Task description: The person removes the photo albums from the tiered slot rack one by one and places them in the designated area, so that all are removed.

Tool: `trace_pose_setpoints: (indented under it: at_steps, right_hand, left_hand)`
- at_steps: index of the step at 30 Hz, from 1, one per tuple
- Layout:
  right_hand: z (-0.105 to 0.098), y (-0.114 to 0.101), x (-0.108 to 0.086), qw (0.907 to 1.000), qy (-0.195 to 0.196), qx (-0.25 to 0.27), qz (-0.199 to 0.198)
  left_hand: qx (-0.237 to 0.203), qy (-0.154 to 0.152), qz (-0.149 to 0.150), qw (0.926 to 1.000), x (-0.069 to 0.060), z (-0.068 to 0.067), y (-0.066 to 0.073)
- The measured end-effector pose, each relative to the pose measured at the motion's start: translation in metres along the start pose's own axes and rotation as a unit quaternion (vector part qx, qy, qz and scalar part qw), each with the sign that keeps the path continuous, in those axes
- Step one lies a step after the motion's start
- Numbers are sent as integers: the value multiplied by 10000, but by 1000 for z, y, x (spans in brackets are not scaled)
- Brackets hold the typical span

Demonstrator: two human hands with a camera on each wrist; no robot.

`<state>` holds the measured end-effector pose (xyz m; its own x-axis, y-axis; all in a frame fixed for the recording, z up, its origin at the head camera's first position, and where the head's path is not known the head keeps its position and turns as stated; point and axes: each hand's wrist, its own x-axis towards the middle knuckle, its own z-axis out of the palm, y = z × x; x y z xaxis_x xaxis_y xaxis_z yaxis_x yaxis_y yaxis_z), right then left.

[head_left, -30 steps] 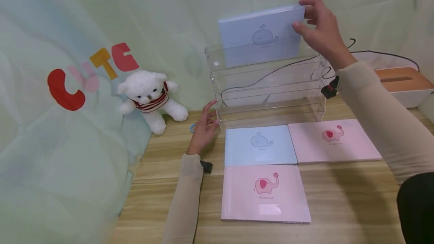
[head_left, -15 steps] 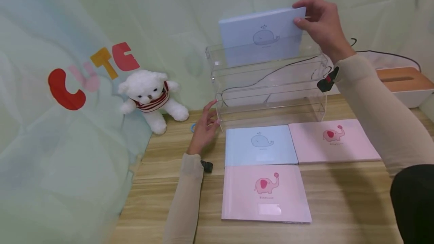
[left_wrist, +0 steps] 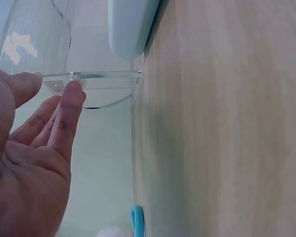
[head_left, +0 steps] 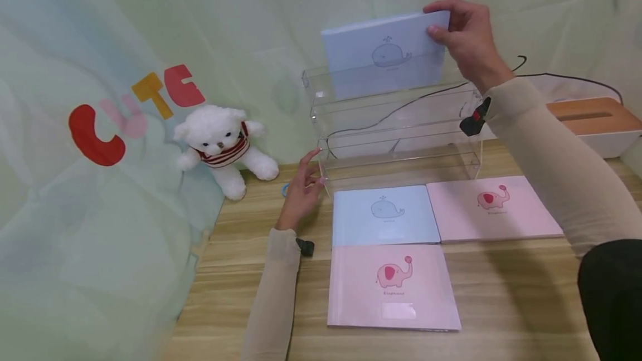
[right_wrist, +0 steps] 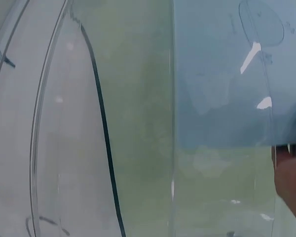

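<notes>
In the head view my right hand [head_left: 466, 38] holds a blue whale-cover book [head_left: 386, 63] by its upper right corner, thumb on the front cover. The book stands upright in the top tier of a clear acrylic rack [head_left: 396, 132]. In the right wrist view, the blue cover [right_wrist: 222, 98] shows through the clear plastic, with part of my hand [right_wrist: 292, 180] at the edge. My left hand [head_left: 302, 191] touches the rack's left side panel low down; in the left wrist view its fingertips rest against the clear panel [left_wrist: 108, 75], fingers mostly straight.
Before the rack lie another blue whale book [head_left: 386, 216] and two pink elephant books, one at right [head_left: 494, 208] and one in front [head_left: 393, 286]. A white teddy bear [head_left: 220, 146] sits left. A tissue box [head_left: 592, 121] stands right, and a black cable [head_left: 562, 77] runs behind.
My right hand has shifted slightly left along the book's top corner and now grips further over it. The book has hardly moved, and the left hand stays in place.
</notes>
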<state>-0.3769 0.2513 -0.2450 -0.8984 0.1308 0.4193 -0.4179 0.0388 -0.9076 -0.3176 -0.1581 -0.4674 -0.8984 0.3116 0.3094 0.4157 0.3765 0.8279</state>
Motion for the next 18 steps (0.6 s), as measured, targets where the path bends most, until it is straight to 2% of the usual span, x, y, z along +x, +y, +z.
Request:
trace_pose_setpoints:
  at_steps: [3,8,13,18]
  right_hand:
    - [7,-1,1,9986,458,222,105]
    - [16,0,2,9909,1179,610,218]
    - [21,-2,-2,9860,1539,595,249]
    - [23,-4,-8,9835,1717,543,161]
  left_hand:
    - [-57,11,-48,10000,0,0,0]
    - [-145,24,-97,9998,1,2,1]
    - [-80,49,-23,10000,1,3,1]
    - [-71,49,-5,10000,0,4,2]
